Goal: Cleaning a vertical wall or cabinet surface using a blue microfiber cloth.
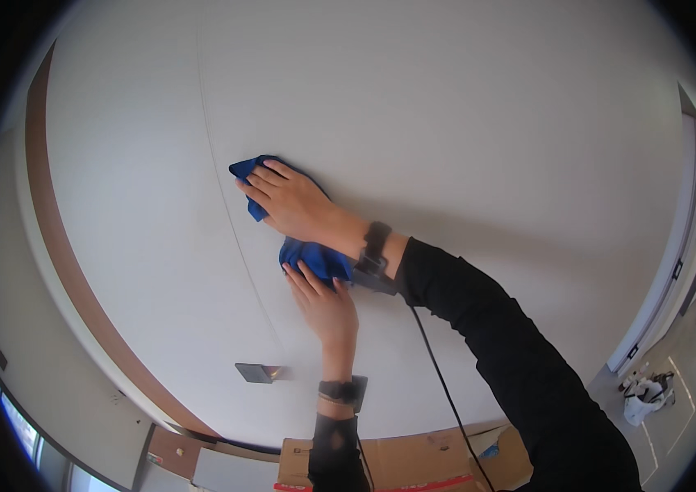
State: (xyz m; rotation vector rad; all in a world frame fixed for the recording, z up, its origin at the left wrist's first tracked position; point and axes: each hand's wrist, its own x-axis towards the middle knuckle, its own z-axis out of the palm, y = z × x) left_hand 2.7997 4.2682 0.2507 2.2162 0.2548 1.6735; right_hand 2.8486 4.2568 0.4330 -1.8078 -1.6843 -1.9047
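A blue cloth [317, 258] lies against a pale wall panel [446, 123]. My right hand [292, 200] presses the upper part of it flat to the panel, fingers pointing up and left. Below, my left hand [326, 304] touches the cloth's lower part with its fingertips. Folds of cloth pass behind the right wrist, so part of it is hidden. Each wrist wears a black strap with a small device. A thin vertical seam runs down the panel to the left of both hands.
A dark wall plate [256, 372] sits low on the panel. Cardboard boxes [415, 455] stand along the bottom, with a black cable hanging in front. A brown strip [77, 277] borders the panel at left. On the floor at right is a white bag [640, 403], near a door frame.
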